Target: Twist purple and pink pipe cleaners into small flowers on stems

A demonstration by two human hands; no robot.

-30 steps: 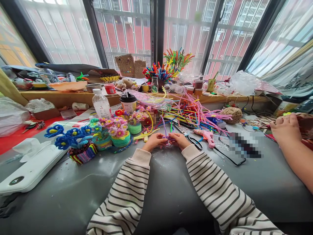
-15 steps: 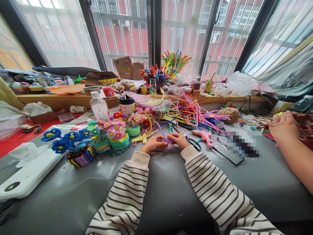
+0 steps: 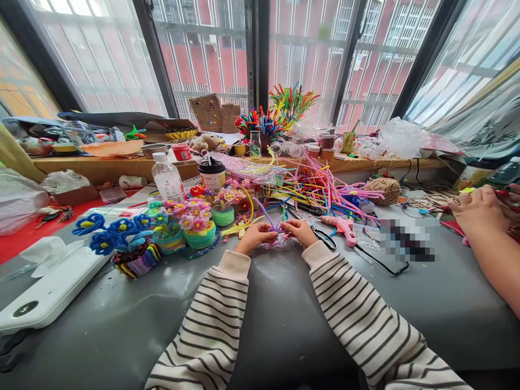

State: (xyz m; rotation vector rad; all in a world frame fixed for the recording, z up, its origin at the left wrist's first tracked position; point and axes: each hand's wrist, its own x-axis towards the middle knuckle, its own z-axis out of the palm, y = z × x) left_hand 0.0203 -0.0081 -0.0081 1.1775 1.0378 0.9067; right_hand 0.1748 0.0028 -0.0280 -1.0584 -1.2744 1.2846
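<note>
Fingers pinched, my left hand (image 3: 255, 237) grips a purple pipe cleaner (image 3: 268, 214) whose long end sticks up and to the left. My right hand (image 3: 299, 232) meets it from the other side, its fingers closed on the same purple piece. Small pink and purple bits show below the fingertips, too small to make out. Just right of my right hand lie scissors (image 3: 325, 238) with dark handles and a pink glue gun (image 3: 345, 230). Loose pink, yellow and blue pipe cleaners (image 3: 320, 187) are heaped behind my hands.
Blue pipe-cleaner flowers (image 3: 117, 232) in a striped pot, pink flowers (image 3: 195, 216), a bottle (image 3: 167, 181) and a lidded cup (image 3: 212, 177) stand at left. A white device (image 3: 52, 284) lies at far left. Twine (image 3: 384, 190) sits behind right; another person's hand (image 3: 481, 214) is at far right.
My fingers have shifted slightly on the purple piece, and more purple strands now stand up between them. At far right the other person's hand has moved a little. The view has shifted slightly.
</note>
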